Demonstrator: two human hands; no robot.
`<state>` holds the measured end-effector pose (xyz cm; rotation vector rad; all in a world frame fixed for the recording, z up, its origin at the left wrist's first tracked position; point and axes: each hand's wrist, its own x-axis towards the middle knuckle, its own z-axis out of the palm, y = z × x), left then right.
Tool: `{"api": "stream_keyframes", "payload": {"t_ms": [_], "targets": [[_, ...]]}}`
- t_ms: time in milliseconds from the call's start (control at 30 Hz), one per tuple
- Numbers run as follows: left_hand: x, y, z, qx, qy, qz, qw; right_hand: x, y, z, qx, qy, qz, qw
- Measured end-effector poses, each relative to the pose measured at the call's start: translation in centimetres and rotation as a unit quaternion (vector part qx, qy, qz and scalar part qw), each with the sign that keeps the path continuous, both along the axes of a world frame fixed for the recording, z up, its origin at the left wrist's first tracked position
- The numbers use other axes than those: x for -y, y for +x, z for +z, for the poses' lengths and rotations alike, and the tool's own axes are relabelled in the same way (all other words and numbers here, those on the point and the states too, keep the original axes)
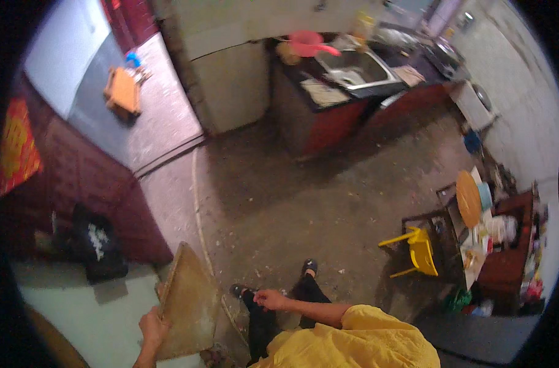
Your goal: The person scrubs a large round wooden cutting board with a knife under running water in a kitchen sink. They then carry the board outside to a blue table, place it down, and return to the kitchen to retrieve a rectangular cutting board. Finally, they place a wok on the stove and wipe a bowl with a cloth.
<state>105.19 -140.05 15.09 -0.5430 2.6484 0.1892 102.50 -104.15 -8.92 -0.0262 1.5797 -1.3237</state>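
My left hand (154, 327) grips the left edge of a flat tan board (192, 303), probably wooden, at my left side. The board stands tilted, with one corner pointing up and away from me. Part of my fingers is hidden behind it. My right hand (269, 300) hangs in front of my body, over my dark trousers and apart from the board. Its fingers look loosely bent, and I see no thing in them; blur hides how far apart they are.
Ahead, a counter (302, 87) holds a sink (367, 69) and a pink dipper (307, 43). Rightward stand a yellow chair (422, 253) and a cluttered table (500, 276). A dark red door (100, 179) is at left, near a raised doorway sill (169, 156). An orange stool (124, 90) lies beyond.
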Motion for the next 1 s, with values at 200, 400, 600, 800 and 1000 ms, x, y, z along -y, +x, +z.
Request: {"api": "stream_keyframes", "payload": {"t_ms": [200,400,600,800,1000], "targets": [[-20.5,-9.1,6.8,-0.006,0.056,-0.159,0.986,-10.8,4.2,-6.0,0.153,-0.052,-0.158,0.974],[-38.6,-15.9,16.4,-0.099,0.092,-0.283,0.95,-16.6,4.7,-10.1,0.48,-0.277,-0.315,0.77],[-51.8,-22.3,25.4,-0.19,0.347,-0.242,0.886,-26.8,-4.3,2.9,0.479,-0.42,-0.585,0.503],[-58.7,-28.7,24.9,-0.162,0.548,-0.213,0.793,-39.5,-13.6,6.8,0.095,-0.557,-0.736,0.373],[-65.7,-37.8,17.8,-0.123,0.685,-0.095,0.712,-54.1,-20.2,7.8,0.021,-0.505,-0.807,0.303]]}}
